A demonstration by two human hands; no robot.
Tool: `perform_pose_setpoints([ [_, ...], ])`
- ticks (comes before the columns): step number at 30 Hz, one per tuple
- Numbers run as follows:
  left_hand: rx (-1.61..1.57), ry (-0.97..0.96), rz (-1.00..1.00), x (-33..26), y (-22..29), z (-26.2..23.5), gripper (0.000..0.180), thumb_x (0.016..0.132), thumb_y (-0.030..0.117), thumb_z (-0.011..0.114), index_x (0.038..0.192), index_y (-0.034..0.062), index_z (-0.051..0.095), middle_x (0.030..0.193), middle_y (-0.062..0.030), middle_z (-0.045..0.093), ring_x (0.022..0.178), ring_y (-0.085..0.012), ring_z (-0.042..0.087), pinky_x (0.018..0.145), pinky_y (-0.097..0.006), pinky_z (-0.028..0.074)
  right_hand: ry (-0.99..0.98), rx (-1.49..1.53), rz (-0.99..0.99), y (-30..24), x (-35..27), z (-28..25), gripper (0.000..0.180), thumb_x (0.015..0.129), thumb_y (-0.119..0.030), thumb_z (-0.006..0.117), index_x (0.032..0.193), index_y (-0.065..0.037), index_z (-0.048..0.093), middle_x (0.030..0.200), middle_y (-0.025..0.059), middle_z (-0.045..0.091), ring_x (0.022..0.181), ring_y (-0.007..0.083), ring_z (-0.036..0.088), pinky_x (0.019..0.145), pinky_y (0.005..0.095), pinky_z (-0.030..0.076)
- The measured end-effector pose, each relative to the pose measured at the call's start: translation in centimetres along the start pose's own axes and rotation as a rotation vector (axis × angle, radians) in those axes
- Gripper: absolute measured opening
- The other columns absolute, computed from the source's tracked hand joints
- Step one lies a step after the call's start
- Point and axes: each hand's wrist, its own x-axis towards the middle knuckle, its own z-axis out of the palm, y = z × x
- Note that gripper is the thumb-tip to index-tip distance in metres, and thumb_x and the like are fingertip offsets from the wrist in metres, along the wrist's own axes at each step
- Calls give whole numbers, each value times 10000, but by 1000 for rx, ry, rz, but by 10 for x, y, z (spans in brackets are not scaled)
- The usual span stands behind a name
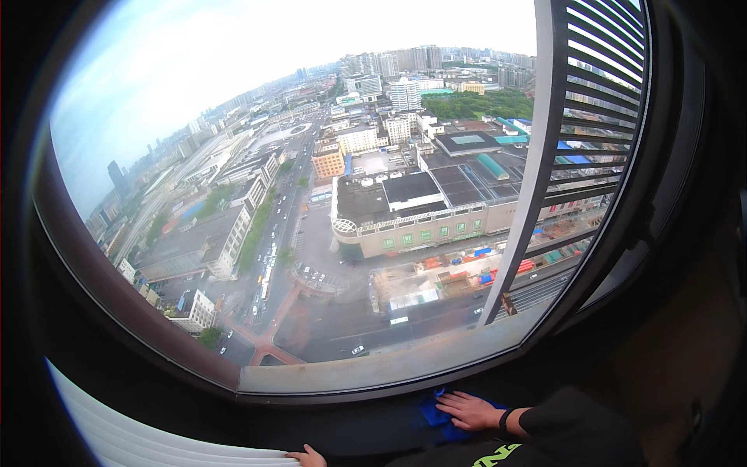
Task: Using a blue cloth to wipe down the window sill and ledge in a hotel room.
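Observation:
At the bottom of the view, my right hand (471,410) presses a bunched blue cloth (433,412) onto the dark window sill (342,424). The fingers lie over the cloth and point left; a dark band circles the wrist. My left hand (309,458) shows only in part at the lower edge. Its fingers close on the end of a white ridged panel (163,436), and the rest of the hand is cut off. Beyond both hands rises a large window (350,380) with a dark frame.
A slatted grille (595,117) stands outside on the right, beside a pale upright post (523,226). The dark window frame (132,311) curves round the left side. Far below, through the glass, lie streets, cars and a broad flat-roofed building (436,226).

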Motion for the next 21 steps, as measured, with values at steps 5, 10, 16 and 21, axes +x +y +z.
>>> perform_pose_setpoints([
  [5,57,-148,18,-9,28,-39,915,938,483,493,1342,-271,168,1382,-479,266,1352,-520,284,1163,-448,182,24,-117,323,32,-73,-35,591,849,-260,537,1389,-51,419,1439,199,419,1334,345,391,1140,474,255],
  [10,295,-62,135,79,-69,19,939,931,526,483,1327,-277,201,1356,-458,339,1343,-484,334,1140,-460,238,233,-99,641,24,-88,-27,600,832,-236,535,1376,-10,415,1442,231,392,1364,372,338,1151,488,226],
  [16,328,-86,135,98,-82,54,900,928,507,504,1317,-259,238,1332,-445,375,1314,-477,371,1125,-467,261,451,-127,1046,1,-55,14,642,841,-192,510,1379,107,328,1481,301,281,1420,426,197,1172,509,133],
  [21,339,-89,108,103,-94,68,867,926,492,521,1309,-245,269,1313,-435,405,1291,-471,402,1113,-474,280,408,-86,1089,-14,-33,15,659,857,-201,494,1406,101,289,1509,297,227,1439,408,155,1184,487,99],
])
